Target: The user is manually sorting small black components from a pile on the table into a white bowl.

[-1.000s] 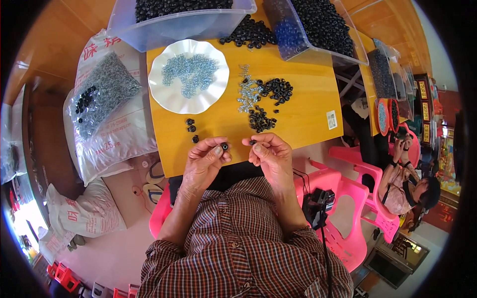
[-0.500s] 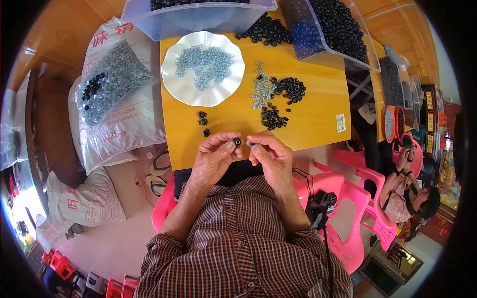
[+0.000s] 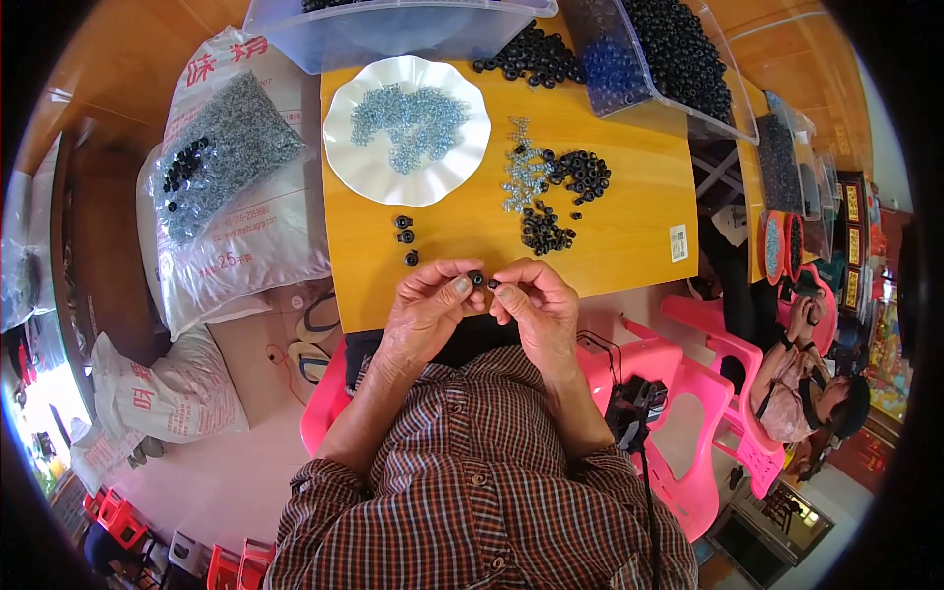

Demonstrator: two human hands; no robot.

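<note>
Left hand is pinching a black ring-shaped piece between thumb and fingers, its hollow end showing. Right hand is gripping a small dark piece in thumb and fingertips, just beside the ring; whether the two pieces are touching, cannot tell. Both hands are hovering at the near edge of a yellow table. Just beyond the left hand, three black parts are lying in a loose row; farther past them a white wavy-edged plate is holding clear bluish bits. Beyond the right hand, two heaps of black rings are sitting near each other, scattered clear bits lying alongside. Well past both hands, two plastic boxes are standing with black parts inside, a loose black pile spreading between them. Left of the left hand, a white sack is supporting a clear bag of greyish bits.
</note>
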